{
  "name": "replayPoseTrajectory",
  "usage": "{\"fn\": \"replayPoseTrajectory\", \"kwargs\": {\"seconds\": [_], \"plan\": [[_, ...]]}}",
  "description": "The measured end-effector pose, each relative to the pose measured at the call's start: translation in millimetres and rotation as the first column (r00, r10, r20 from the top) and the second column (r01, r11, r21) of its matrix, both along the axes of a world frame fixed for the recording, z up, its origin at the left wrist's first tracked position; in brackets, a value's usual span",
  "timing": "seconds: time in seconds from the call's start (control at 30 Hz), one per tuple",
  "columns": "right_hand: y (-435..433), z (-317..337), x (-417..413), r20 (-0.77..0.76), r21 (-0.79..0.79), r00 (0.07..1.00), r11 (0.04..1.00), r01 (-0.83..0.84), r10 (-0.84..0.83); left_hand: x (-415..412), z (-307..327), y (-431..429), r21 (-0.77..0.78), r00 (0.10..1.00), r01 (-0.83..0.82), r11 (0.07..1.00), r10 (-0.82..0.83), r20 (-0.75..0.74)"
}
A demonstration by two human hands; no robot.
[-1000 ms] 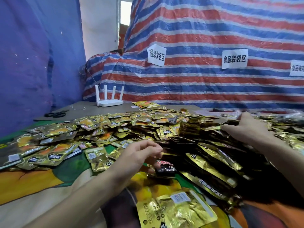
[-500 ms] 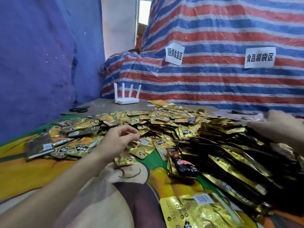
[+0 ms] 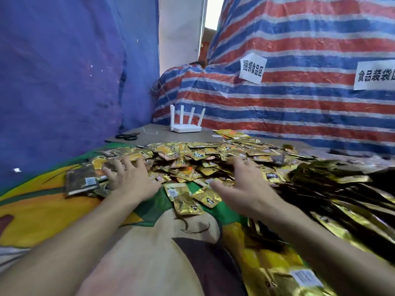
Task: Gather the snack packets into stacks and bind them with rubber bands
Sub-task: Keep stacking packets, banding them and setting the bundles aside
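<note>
Over the snack packets (image 3: pixel 192 154), left hand (image 3: pixel 132 180) and right hand (image 3: pixel 245 189) spread wide, gripping nothing; right's contact unclear.

Paper sign (image 3: pixel 252 68) on the striped tarp (image 3: pixel 299 107) at 1 o'clock says 捆绑食品区. The second sign (image 3: pixel 375 75) at 2 o'clock is cut off, 食品装袋. Print on the snack packets (image 3: pixel 192 159) is too blurry.

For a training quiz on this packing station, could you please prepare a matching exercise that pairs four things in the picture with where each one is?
Things:
1. router
2. scissors
3. paper sign
4. left hand

Places:
A. on the striped tarp
B. fingers spread over the snack packets
C. lying flat on the table, near the blue cloth
D. standing at the table's far end, antennas up

Pairs: 1-D, 2-C, 3-A, 4-B
</note>
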State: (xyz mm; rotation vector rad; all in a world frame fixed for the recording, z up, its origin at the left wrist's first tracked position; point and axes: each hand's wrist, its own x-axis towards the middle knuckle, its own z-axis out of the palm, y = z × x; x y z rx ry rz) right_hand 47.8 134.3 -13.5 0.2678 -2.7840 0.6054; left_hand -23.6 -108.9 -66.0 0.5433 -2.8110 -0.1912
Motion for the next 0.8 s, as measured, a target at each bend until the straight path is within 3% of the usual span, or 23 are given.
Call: {"fn": "replayPoseTrajectory", "kwargs": {"seconds": [0.1, 0.37, 0.67, 0.8], "plan": [[-35, -24, -18, 0.233, 0.035, 0.972, 0.999, -0.022, 0.013, -2, -11, -15, 0.079, 0.994, -0.010, 0.997, 0.002, 0.107], [-69, -43, -46, 0.317, 0.196, 0.930, 0.973, 0.126, -0.184, 6, 0, -36, 0.031, 0.959, 0.190, 0.981, -0.192, 0.206], [-76, -37, -33, 0.056, 0.240, 0.998, 0.971, -0.001, -0.013, 15, 12, -25, -0.102, 0.964, 0.265, 0.959, -0.264, 0.028], [-78, -38, -33, 0.070, 0.295, 0.995, 0.951, -0.094, 0.077, 16, 7, -16, -0.176, 0.964, 0.262, 0.949, -0.264, 0.012]]}}
